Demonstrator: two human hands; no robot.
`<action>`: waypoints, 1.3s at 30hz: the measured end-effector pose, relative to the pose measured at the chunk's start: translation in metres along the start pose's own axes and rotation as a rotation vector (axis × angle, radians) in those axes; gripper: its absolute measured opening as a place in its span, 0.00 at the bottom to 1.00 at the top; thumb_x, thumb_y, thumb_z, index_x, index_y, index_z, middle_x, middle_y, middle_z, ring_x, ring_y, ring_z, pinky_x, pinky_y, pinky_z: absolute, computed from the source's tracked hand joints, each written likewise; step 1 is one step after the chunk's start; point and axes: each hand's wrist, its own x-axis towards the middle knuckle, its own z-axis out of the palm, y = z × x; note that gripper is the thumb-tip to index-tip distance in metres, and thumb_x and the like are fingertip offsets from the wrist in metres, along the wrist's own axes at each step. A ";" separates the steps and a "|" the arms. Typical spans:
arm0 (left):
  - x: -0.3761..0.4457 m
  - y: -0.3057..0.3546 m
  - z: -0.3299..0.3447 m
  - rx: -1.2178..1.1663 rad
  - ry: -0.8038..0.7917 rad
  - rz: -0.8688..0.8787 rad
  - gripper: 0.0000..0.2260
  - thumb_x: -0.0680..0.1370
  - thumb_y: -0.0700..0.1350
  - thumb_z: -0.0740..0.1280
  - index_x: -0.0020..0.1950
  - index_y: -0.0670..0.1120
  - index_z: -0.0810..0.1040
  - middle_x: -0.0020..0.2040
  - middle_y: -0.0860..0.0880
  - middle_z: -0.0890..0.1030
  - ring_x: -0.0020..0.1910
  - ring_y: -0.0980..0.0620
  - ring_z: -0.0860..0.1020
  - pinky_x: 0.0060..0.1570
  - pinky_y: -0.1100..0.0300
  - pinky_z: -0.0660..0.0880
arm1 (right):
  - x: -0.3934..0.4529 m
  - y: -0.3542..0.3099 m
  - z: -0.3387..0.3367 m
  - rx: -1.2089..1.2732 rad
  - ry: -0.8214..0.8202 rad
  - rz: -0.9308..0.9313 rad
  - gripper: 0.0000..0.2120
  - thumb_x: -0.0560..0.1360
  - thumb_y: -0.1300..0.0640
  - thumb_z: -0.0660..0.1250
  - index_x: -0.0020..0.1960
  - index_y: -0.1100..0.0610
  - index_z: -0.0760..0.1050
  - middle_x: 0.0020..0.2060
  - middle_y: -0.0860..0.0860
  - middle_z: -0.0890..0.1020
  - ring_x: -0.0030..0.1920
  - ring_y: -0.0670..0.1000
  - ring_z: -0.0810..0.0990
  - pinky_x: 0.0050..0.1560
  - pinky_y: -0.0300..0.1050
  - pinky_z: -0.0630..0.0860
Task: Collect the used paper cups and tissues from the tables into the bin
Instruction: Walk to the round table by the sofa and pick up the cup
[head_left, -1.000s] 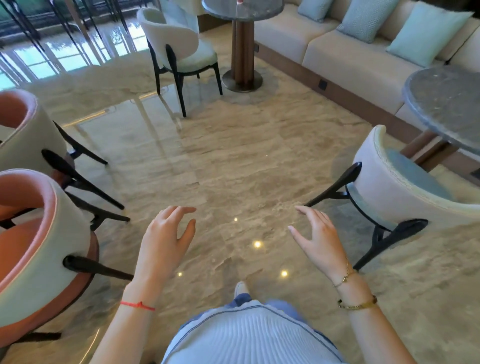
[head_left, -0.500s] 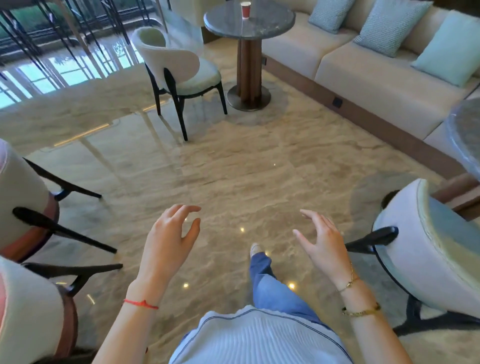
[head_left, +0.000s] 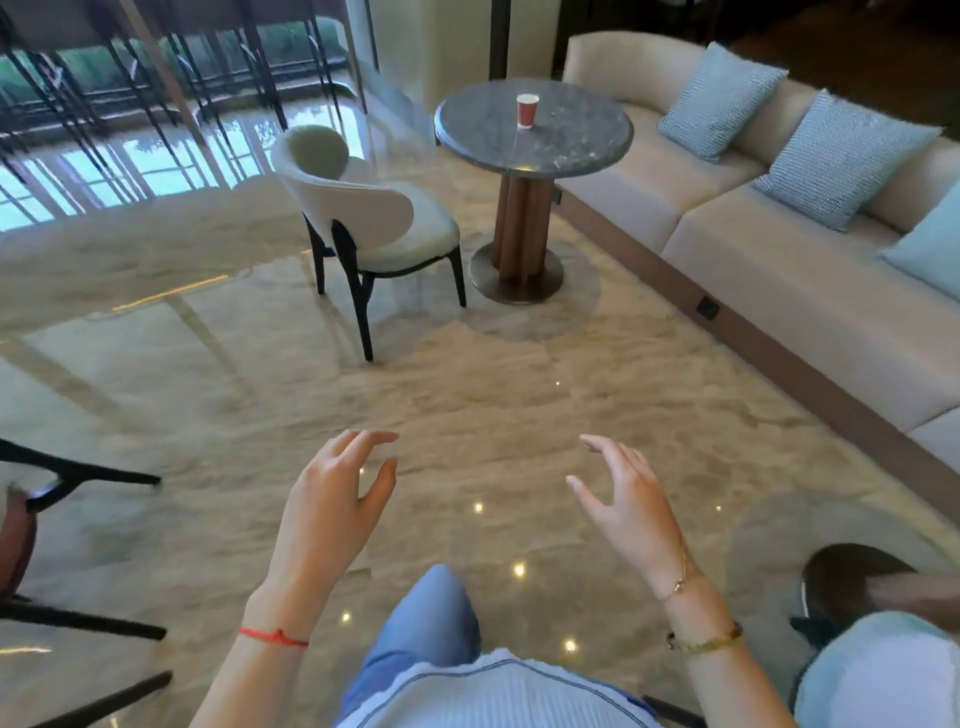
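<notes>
- So right now both grips are free: the left hand (head_left: 332, 499) and the right hand (head_left: 626, 506) are held out in front of the body with fingers loosely spread, holding nothing at all.
- The target is the red paper cup (head_left: 528, 110), standing upright on the round grey worktop (head_left: 571, 140), well ahead of both grips and a bit nearer the right one's side. No tissues that I can make out on that worktop, and no bin anywhere in view.
- My read is that the step in hand is simply walking over to that cup, so nothing gets grabbed yet.
- The white chair (head_left: 374, 218) sits just beside the worktop, up and left of the left grip. I'd come in on the open floor (head_left: 467, 374) between the chair and the sofa (head_left: 779, 249) rather than squeezing past the chair.
- For the pick itself I'd use the right grip, wrap it round the middle of the cup, and squeeze gently, since paper cups probably crush easily.
- Can't tell if there's liquid left inside, so I'd keep it upright while carrying, just in case.
- That leaves the left grip spare for any tissues that turn up elsewhere.
</notes>
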 end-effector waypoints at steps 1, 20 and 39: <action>0.020 -0.004 0.006 0.002 0.000 -0.003 0.10 0.76 0.44 0.69 0.57 0.51 0.79 0.54 0.57 0.79 0.51 0.52 0.79 0.49 0.57 0.75 | 0.021 0.002 0.003 0.000 0.000 -0.004 0.22 0.73 0.52 0.70 0.65 0.54 0.72 0.58 0.48 0.78 0.62 0.48 0.72 0.64 0.36 0.64; 0.481 -0.047 0.042 0.074 -0.032 0.106 0.11 0.77 0.45 0.68 0.60 0.50 0.78 0.56 0.55 0.79 0.52 0.54 0.78 0.47 0.61 0.74 | 0.471 0.006 0.030 0.042 0.098 0.021 0.19 0.72 0.54 0.71 0.62 0.55 0.73 0.56 0.48 0.79 0.60 0.50 0.74 0.60 0.30 0.61; 0.858 -0.009 0.160 0.043 -0.065 0.130 0.11 0.78 0.45 0.67 0.59 0.53 0.77 0.56 0.56 0.78 0.47 0.56 0.75 0.46 0.63 0.70 | 0.841 0.107 -0.008 0.052 0.088 0.091 0.20 0.73 0.54 0.70 0.64 0.56 0.73 0.58 0.48 0.78 0.62 0.50 0.73 0.61 0.33 0.63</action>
